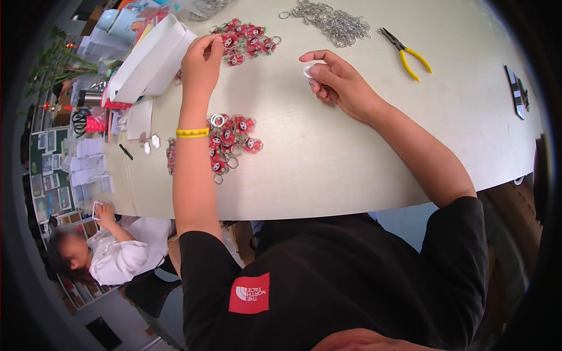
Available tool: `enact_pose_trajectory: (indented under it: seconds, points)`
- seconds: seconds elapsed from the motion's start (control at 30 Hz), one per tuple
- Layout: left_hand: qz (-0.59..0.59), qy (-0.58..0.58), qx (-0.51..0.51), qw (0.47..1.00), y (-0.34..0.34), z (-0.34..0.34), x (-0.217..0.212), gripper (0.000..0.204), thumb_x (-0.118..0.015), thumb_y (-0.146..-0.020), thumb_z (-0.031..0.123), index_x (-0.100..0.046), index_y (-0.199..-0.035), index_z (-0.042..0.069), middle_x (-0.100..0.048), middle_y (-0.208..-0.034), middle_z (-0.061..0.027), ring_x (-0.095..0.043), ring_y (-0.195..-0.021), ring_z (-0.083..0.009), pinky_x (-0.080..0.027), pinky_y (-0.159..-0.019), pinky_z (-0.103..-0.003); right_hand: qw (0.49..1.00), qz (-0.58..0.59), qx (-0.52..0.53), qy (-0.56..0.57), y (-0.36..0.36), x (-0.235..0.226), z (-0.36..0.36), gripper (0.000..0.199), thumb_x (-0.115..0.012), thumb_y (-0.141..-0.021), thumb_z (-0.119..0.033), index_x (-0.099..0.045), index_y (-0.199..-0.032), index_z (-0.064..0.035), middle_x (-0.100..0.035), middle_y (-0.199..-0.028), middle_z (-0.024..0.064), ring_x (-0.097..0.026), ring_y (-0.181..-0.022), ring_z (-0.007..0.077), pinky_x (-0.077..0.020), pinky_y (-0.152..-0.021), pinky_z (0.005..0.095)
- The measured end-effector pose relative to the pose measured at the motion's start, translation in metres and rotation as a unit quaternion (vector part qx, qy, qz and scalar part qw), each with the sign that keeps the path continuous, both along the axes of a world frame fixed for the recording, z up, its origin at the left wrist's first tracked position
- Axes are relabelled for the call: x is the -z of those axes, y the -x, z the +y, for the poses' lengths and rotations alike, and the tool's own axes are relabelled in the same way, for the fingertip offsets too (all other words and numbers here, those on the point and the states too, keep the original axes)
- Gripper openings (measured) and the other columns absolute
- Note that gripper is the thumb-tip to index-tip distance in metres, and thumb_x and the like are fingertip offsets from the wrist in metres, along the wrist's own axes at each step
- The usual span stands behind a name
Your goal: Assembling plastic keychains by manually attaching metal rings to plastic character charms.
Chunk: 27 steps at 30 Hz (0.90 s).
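Two heaps of red charms split the worktop (351,152): left hand (201,61) pinches one from the far heap (246,42); right hand (339,82) fingers clamp a small white piece (308,71).

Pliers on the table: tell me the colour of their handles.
Yellow handles on the pliers, with dark metal jaws; the head view shows them clearly.

Red patch (249,293): square, white emblem, on the black shirt at lower centre.
Small cards (50,193): rectangular, pale-framed, in rows on the green board at the far left.
White packets (88,158): flat stacks at the surface's left end.
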<state>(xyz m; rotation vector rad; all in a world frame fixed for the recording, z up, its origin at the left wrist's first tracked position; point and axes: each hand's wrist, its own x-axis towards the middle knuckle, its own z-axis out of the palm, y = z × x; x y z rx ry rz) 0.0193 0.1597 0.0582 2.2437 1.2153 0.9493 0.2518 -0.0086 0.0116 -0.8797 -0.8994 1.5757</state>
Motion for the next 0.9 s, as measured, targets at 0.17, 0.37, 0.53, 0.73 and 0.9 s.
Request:
enact_pose_trajectory:
  seconds: [0.17, 0.37, 0.53, 0.73, 0.9]
  points:
    - [-0.169, 0.241, 0.103, 0.95, -0.008, -0.064, 0.003, 0.015, -0.058, -0.094, 0.007, -0.064, -0.102, -0.004, -0.068, -0.091, -0.0055, -0.066, -0.079, -0.0103, -0.053, -0.073, -0.023, 1.0, 0.002, -0.011, -0.008, -0.006, 0.0, 0.005, 0.024, -0.049, -0.099, -0.017, -0.051, -0.122, -0.0085, -0.052, -0.078, -0.0019, -0.046, -0.065, 0.0037, -0.0366, -0.058, 0.0174]
    - [0.035, 0.11, 0.163, 0.98, 0.004, -0.15, 0.024, 0.018, -0.062, -0.086, -0.003, -0.064, -0.103, 0.0, -0.067, -0.102, -0.0087, -0.066, -0.09, -0.0172, -0.053, -0.083, -0.029, 0.993, -0.101, -0.051, -0.038, 0.0, -0.009, 0.001, 0.026, -0.057, -0.094, -0.011, -0.052, -0.119, -0.0067, -0.058, -0.086, -0.0004, -0.054, -0.079, 0.0055, -0.0436, -0.069, 0.0189]
    - [0.134, -0.006, 0.177, 0.975, 0.02, -0.181, 0.028, 0.031, -0.06, -0.077, -0.008, -0.062, -0.105, 0.007, -0.058, -0.118, -0.0071, -0.057, -0.102, -0.0267, -0.049, -0.084, -0.036, 0.955, -0.26, -0.112, -0.094, 0.009, -0.004, -0.009, 0.026, -0.07, -0.084, -0.005, -0.057, -0.106, -0.0048, -0.057, -0.086, -0.0018, -0.054, -0.079, 0.0082, -0.0431, -0.072, 0.0197]
    - [0.103, -0.057, 0.191, 0.975, 0.028, -0.189, 0.038, 0.03, -0.07, -0.075, 0.001, -0.061, -0.103, 0.004, -0.058, -0.112, -0.0076, -0.057, -0.095, -0.0267, -0.049, -0.08, -0.037, 0.886, -0.398, -0.192, -0.141, 0.021, -0.024, -0.025, 0.027, -0.074, -0.076, -0.009, -0.059, -0.097, -0.0031, -0.056, -0.072, 0.0024, -0.048, -0.069, 0.011, -0.0416, -0.065, 0.0261]
    - [0.093, -0.08, 0.113, 0.986, 0.022, -0.182, 0.045, 0.029, -0.073, -0.075, 0.007, -0.062, -0.102, 0.004, -0.059, -0.107, -0.0068, -0.058, -0.092, -0.0258, -0.048, -0.079, -0.037, 0.906, -0.373, -0.135, -0.149, 0.025, -0.013, -0.022, 0.026, -0.074, -0.076, -0.005, -0.059, -0.097, -0.0032, -0.052, -0.072, -0.0006, -0.044, -0.067, 0.0085, -0.0379, -0.062, 0.024]
